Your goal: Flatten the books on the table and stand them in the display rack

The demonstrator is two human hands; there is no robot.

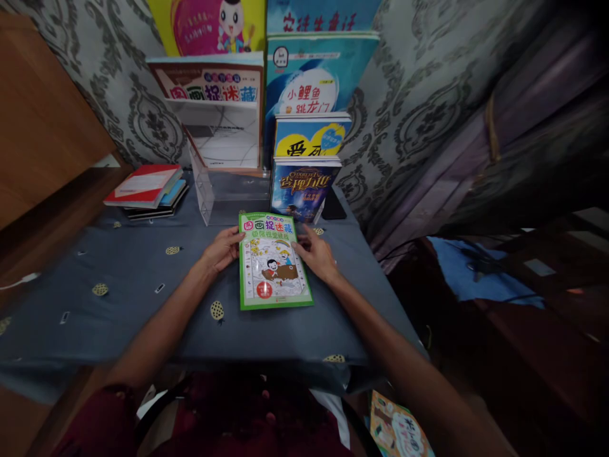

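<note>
A green-bordered children's picture book (276, 270) lies face up near the middle of the table, its cartoon cover towards me. My left hand (223, 249) grips its upper left edge, thumb on the cover and the other fingers at or under the edge. On the opposite side my right hand (318, 252) holds the right edge, thumb on the cover and index finger raised a little. Just behind the book stands a clear tiered book rack (233, 193). In its right column, a dark blue book (302, 190) is at the front.
A stack of books with a red one on top (145, 185) lies left of the rack. Upright in the rack are a teal book (318, 70) and a yellow book (200, 28). A dark phone-like object (334, 207) lies right of it. Patterned curtains (399, 108) hang behind.
</note>
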